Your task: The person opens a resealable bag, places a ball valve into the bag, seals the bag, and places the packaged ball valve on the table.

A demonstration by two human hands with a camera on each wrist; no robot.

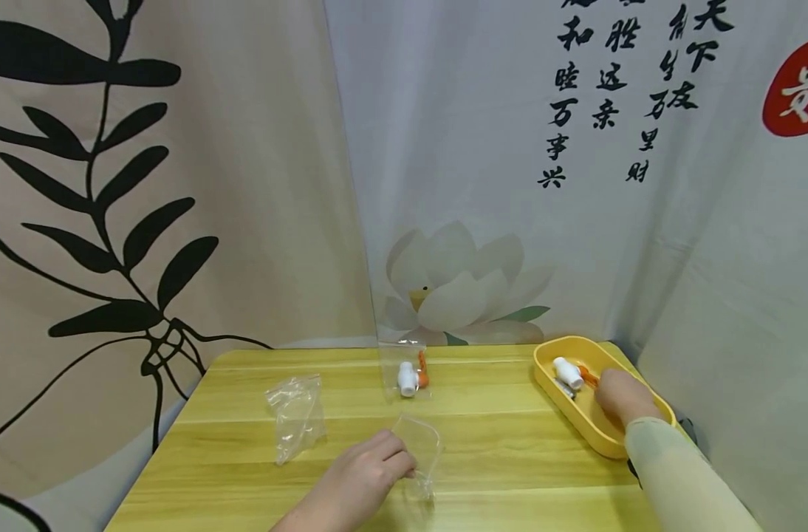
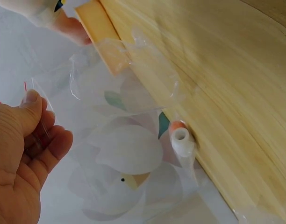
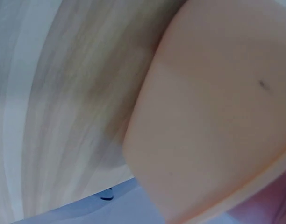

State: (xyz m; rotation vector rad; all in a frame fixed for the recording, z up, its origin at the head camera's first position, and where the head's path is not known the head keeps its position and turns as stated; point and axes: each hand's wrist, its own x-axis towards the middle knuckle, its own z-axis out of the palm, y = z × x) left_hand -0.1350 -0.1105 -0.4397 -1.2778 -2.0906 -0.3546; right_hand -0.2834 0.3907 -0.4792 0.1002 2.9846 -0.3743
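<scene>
My left hand (image 1: 371, 473) pinches the edge of a clear plastic bag (image 1: 419, 447) between thumb and fingers, above the front middle of the table. In the left wrist view the bag (image 2: 129, 88) hangs flat, with nothing visible inside. My right hand (image 1: 623, 399) reaches into a yellow tray (image 1: 580, 428) at the right; its fingertips are hidden, and I cannot tell whether they hold anything. Beside them in the tray lie a white plastic tube-like piece (image 1: 568, 373) with an orange part (image 1: 588, 377), and a small metallic piece (image 1: 565, 389).
A sealed clear bag (image 1: 389, 369) at the table's back edge contains a white tubular piece (image 1: 408, 379) and an orange part (image 1: 422, 369). Another crumpled clear bag (image 1: 296, 417) lies left of it. A printed curtain (image 1: 278, 185) hangs behind the wooden table (image 1: 497, 443).
</scene>
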